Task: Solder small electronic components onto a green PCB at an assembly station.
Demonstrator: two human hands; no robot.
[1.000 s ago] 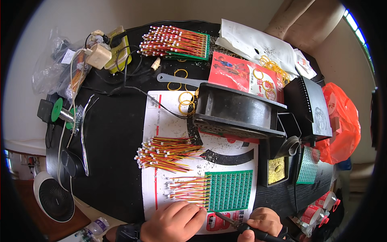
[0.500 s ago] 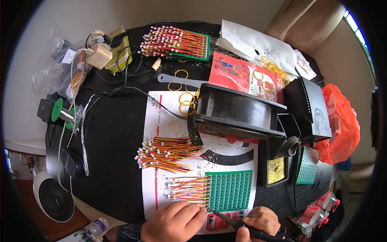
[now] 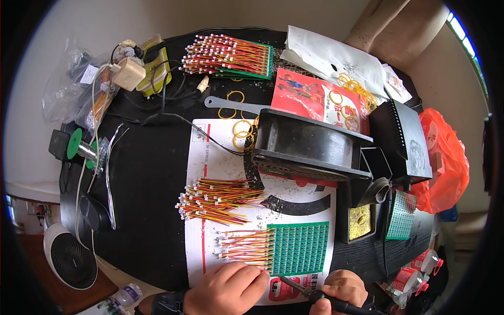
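Note:
A green circuit board [image 3: 299, 249] lies on a white printed card [image 3: 210, 152], with red, black and yellow wire leads [image 3: 247, 252] ending in white plugs along its left edge. Beside the board's near left corner, my left hand [image 3: 231, 289] is closed, its fingertips pinching a wire lead whose end reaches the corner. My right hand [image 3: 344, 289] grips a soldering iron [image 3: 323, 298] by its black handle. The iron's tip points left and sits just below the board's near edge, a little apart from the corner. Beyond the board lies a loose pile of wire leads [image 3: 215, 199].
A black fan [image 3: 312, 142] stands behind the board. Right of it are a black box [image 3: 401, 142], a yellow sponge in a holder [image 3: 360, 220] and another green board [image 3: 401, 215]. Wired boards [image 3: 231, 55] are stacked at the back. A solder spool [image 3: 81, 147] sits left.
My right hand has shifted slightly right and toward me, taking the soldering iron's tip away from the board's corner. My left hand has stayed nearly still.

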